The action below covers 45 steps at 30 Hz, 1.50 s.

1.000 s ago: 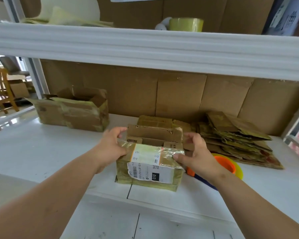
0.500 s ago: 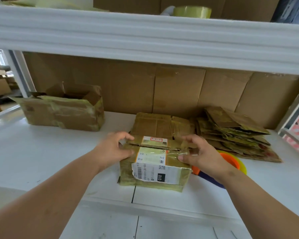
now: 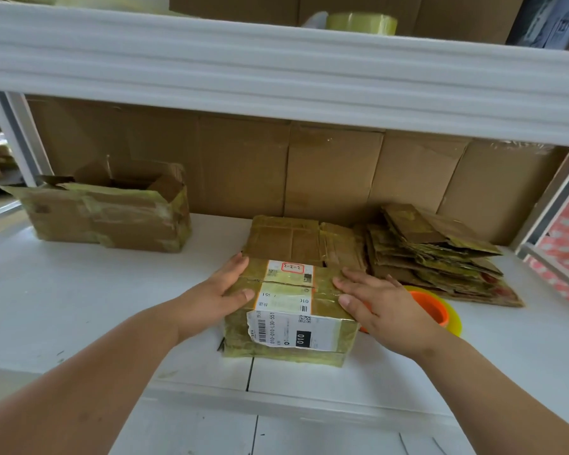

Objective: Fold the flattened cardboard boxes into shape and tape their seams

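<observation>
Head view: a small cardboard box sits at the centre of the frame on the white desk, its top flaps folded down and meeting in a seam across the top. White shipping labels cover part of its top and front face. The left hand lies flat against the box's left top edge, fingers straight and thumb resting on the top. The right hand lies flat on the right side of the top, fingers straight and slightly spread, pressing the flaps down. Just behind the box lies a flattened carton, and to the right of centre a stack of flattened boxes. A tape roll with an orange core peeks out beside the right hand. At the left of the frame stands an open box. Another tape roll rests on the upper shelf at the top.
</observation>
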### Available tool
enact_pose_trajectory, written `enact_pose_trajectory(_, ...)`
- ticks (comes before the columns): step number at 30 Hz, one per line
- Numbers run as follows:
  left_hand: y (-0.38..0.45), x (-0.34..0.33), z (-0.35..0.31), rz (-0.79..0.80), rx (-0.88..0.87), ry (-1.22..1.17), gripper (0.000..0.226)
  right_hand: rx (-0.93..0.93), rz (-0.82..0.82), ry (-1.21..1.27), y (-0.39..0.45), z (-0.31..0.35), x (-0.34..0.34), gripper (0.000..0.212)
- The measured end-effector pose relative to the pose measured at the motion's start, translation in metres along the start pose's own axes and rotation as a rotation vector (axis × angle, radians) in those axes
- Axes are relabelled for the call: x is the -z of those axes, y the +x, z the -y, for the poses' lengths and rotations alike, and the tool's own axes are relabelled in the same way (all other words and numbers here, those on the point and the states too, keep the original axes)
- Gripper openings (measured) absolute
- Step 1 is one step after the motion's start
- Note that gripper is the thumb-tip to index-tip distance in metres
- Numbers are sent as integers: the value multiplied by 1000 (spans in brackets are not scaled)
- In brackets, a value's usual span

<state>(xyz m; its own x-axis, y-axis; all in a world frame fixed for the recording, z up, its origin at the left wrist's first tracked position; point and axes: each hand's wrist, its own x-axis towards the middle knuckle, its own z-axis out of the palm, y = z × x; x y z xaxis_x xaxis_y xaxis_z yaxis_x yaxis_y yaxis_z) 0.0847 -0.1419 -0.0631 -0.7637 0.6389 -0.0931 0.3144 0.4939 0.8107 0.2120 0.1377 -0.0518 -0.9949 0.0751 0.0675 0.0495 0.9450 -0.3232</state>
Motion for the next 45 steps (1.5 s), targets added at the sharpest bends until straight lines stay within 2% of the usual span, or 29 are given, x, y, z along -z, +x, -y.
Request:
enact_pose_trajectory(7,-2,10,-4,81,-15,163,65,-23,-10,47,1,3,-2,43)
enact_pose_trajectory(9,-3,8,-2,59,-26,192,77,-30,-39,140,4,3,-5,39)
enact_pose_trajectory(12,-6,-2,0,29,29,41,97,-64,-87,315,4,5,-9,36)
enact_pose_trajectory(15,-6,-12,-1,-51,51,-77,104,-87,-84,450,-1,9,-16,44)
enact_pose_trajectory(19,-5,-13,-8,-113,20,-125,107,-298,-111,777,2,19,-21,46)
enact_pose_trajectory(24,-3,-11,-19,-135,8,-21,113,-351,-156,698,6,15,-8,41)
enact_pose_trajectory(32,-2,-24,-21,50,22,264,110,-228,-36,317,-14,3,-5,47)
enact_pose_trajectory(34,-1,-20,-23,100,38,297,103,-189,-53,273,-14,1,-4,47)
enact_pose_trajectory(39,0,-21,-29,88,29,241,68,-182,-148,292,-9,-5,-11,42)
enact_pose_trajectory(42,1,-23,-28,79,19,267,68,-175,-188,235,-9,-4,-14,42)
enact_pose_trajectory(45,-1,-24,-25,61,22,198,70,-176,-158,431,-13,-5,-11,43)
